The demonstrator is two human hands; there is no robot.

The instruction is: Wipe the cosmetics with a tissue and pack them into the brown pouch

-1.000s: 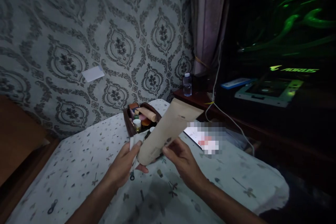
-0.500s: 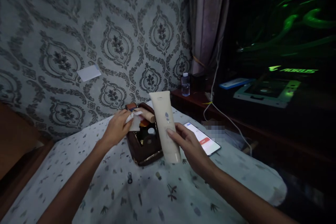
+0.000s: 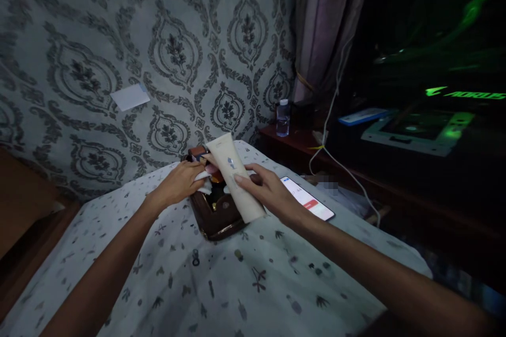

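Cream tube (image 3: 236, 179) frame centre, our right hand (image 3: 265, 189) fingers gripping it over brown pouch (image 3: 216, 216), not yet inside; left hand (image 3: 179, 183) pinching tissue (image 3: 204, 188).

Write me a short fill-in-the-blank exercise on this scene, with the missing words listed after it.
1. The right hand holds a cream-coloured ____ over the brown pouch.
2. The left hand pinches a small white ____ at the pouch's open top.
3. The lit phone lies on the patterned bedsheet to the ____ of the pouch.
4. A small clear ____ stands on the dark wooden shelf near the curtain.

Missing words: tube; tissue; right; bottle
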